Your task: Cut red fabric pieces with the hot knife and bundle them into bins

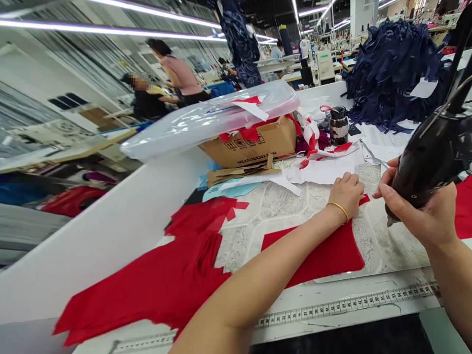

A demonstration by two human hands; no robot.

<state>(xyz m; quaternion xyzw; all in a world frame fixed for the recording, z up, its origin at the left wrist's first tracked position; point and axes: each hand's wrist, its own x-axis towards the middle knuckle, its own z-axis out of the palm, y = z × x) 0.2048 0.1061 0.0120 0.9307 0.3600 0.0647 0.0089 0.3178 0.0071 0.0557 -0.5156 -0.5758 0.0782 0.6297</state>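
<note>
My left hand (345, 192), with a gold bangle at the wrist, rests with fingers curled on the far corner of a red fabric piece (324, 253) lying flat on a patterned white table (280, 206). My right hand (420, 209) grips a dark hand-held tool (431, 157) that hangs from a cable, its tip just above the table beside the red piece. A stack of cut red fabric pieces (162, 275) lies to the left.
A cardboard box (254, 142) under a clear plastic bag (210, 118) stands behind, with white paper (324, 169), a dark cup (338, 125) and a navy fabric heap (394, 73). A tape measure (350, 302) runs along the near edge. Other people work far left.
</note>
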